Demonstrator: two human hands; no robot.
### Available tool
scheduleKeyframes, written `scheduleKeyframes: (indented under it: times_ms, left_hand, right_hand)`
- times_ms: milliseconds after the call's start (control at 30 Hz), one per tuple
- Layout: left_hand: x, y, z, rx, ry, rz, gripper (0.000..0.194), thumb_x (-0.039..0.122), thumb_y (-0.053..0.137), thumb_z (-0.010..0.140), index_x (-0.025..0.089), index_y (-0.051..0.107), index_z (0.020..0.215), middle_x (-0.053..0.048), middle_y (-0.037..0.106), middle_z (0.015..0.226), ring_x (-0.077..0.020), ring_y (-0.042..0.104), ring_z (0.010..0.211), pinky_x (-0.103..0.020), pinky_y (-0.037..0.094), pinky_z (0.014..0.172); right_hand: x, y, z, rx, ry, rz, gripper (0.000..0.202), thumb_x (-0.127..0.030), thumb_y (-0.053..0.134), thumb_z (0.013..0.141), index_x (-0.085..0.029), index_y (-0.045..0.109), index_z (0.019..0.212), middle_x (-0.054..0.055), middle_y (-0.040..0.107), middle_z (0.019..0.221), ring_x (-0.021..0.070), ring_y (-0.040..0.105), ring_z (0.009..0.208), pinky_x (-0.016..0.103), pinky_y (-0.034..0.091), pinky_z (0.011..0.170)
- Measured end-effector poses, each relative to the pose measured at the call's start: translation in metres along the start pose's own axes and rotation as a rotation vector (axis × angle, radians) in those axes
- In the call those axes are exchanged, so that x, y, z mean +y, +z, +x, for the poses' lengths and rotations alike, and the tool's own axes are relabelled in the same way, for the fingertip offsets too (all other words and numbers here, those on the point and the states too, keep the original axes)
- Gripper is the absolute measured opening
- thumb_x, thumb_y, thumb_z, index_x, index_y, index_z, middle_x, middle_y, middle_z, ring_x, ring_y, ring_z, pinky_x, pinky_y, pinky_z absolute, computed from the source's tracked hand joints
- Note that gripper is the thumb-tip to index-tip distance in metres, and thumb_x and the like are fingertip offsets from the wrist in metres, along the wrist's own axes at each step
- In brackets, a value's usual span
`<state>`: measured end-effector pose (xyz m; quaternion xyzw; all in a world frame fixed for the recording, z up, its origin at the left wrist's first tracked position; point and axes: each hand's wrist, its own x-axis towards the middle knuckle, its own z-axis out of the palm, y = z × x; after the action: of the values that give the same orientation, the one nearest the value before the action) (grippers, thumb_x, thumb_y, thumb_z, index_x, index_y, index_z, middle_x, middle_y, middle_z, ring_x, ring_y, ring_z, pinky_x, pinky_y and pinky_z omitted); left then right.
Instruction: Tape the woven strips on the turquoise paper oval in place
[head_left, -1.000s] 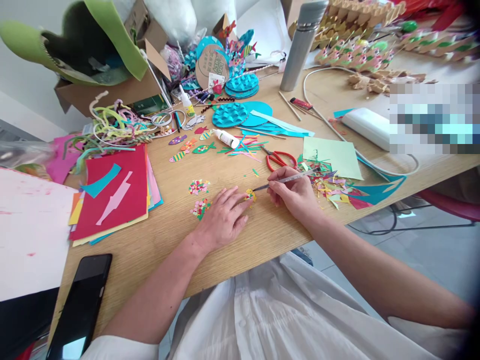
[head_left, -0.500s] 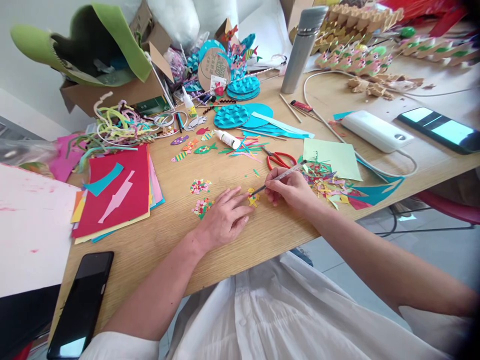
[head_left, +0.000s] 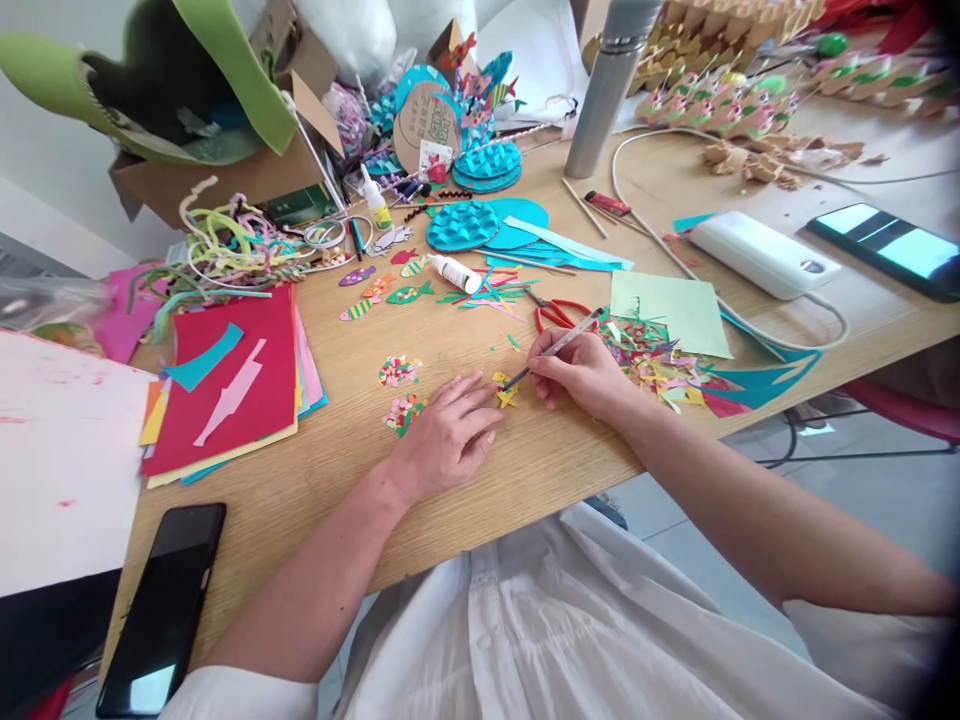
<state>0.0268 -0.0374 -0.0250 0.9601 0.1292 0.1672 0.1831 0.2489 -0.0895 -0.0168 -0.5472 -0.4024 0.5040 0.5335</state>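
My right hand (head_left: 576,372) is closed around a thin grey pen-like stick (head_left: 556,345), its dark tip at a small yellow paper fish (head_left: 505,391). Fingers spread, my left hand (head_left: 453,432) lies on the table with its fingertips beside that fish. Two heaps of tiny paper bits, one (head_left: 400,371) above the other (head_left: 403,412), lie left of my left hand. Several decorated paper fish (head_left: 409,292) lie further back, near a white glue bottle (head_left: 456,273) on its side.
Red-handled pliers (head_left: 562,315) and colourful paper scraps (head_left: 660,365) lie beyond and right of my right hand. Stacked coloured paper (head_left: 232,390) and a black phone (head_left: 161,610) are on the left. A grey flask (head_left: 607,95) stands at the back; a white power bank (head_left: 765,255) lies right.
The view has shifted slightly. The top of the stick in my right hand has tilted a little to the left; my left hand stays in nearly the same place.
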Motion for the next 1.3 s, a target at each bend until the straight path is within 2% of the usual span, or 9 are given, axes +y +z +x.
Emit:
scheduleKeyframes:
  times_ms: [167, 367, 533, 700, 867, 1300]
  left_hand:
    - [0.0, 0.0, 0.001, -0.001, 0.011, 0.013, 0.035, 0.019, 0.051, 0.09, 0.018, 0.061, 0.123, -0.012, 0.058, 0.138, -0.0274, 0.041, 0.139, -0.053, 0.036, 0.114]
    - [0.003, -0.003, 0.002, 0.018, -0.026, -0.033, 0.02, 0.009, 0.05, 0.084, 0.016, 0.06, 0.1, -0.013, 0.06, 0.135, -0.0269, 0.039, 0.141, -0.051, 0.037, 0.115]
    - [0.005, -0.004, 0.003, -0.017, -0.033, 0.005, 0.041, 0.015, 0.051, 0.087, 0.016, 0.053, 0.128, -0.011, 0.057, 0.139, -0.0271, 0.039, 0.14, -0.052, 0.036, 0.115]
    - [0.003, -0.002, 0.002, -0.039, 0.002, 0.048, 0.032, 0.019, 0.05, 0.091, 0.017, 0.063, 0.12, -0.01, 0.057, 0.139, -0.0278, 0.037, 0.141, -0.052, 0.034, 0.116]
    - [-0.001, -0.001, 0.002, -0.033, 0.014, 0.025, 0.03, 0.018, 0.05, 0.09, 0.016, 0.066, 0.116, -0.011, 0.058, 0.139, -0.0272, 0.039, 0.141, -0.051, 0.034, 0.116]
    - [-0.007, -0.003, 0.003, -0.021, 0.004, -0.052, 0.03, 0.014, 0.052, 0.087, 0.018, 0.067, 0.113, -0.009, 0.06, 0.137, -0.0265, 0.039, 0.141, -0.053, 0.036, 0.115]
  right_hand:
    - [0.0, 0.001, -0.001, -0.001, -0.013, -0.01, 0.025, -0.029, 0.077, 0.067, -0.018, 0.055, 0.072, -0.003, 0.059, 0.05, 0.0105, 0.054, 0.038, 0.02, 0.045, 0.033]
    - [-0.002, 0.001, -0.002, 0.054, -0.035, 0.025, 0.018, -0.025, 0.07, 0.068, -0.019, 0.054, 0.07, -0.004, 0.057, 0.048, 0.0101, 0.051, 0.035, 0.02, 0.042, 0.03]
    - [-0.004, 0.0, -0.002, 0.083, -0.034, 0.032, 0.018, -0.027, 0.069, 0.067, -0.019, 0.053, 0.069, -0.004, 0.056, 0.047, 0.0103, 0.051, 0.035, 0.02, 0.04, 0.029]
    - [-0.002, 0.0, -0.003, 0.033, -0.022, -0.043, 0.016, -0.024, 0.068, 0.068, -0.019, 0.053, 0.071, -0.004, 0.058, 0.049, 0.0104, 0.053, 0.037, 0.02, 0.042, 0.032]
    - [0.001, 0.001, -0.004, -0.042, 0.004, -0.132, 0.017, -0.023, 0.069, 0.066, -0.019, 0.053, 0.07, -0.003, 0.059, 0.05, 0.0108, 0.055, 0.038, 0.019, 0.042, 0.032]
    - [0.002, 0.003, -0.002, -0.028, 0.021, -0.145, 0.015, -0.021, 0.067, 0.065, -0.02, 0.053, 0.07, -0.003, 0.06, 0.051, 0.0119, 0.055, 0.039, 0.02, 0.043, 0.031]
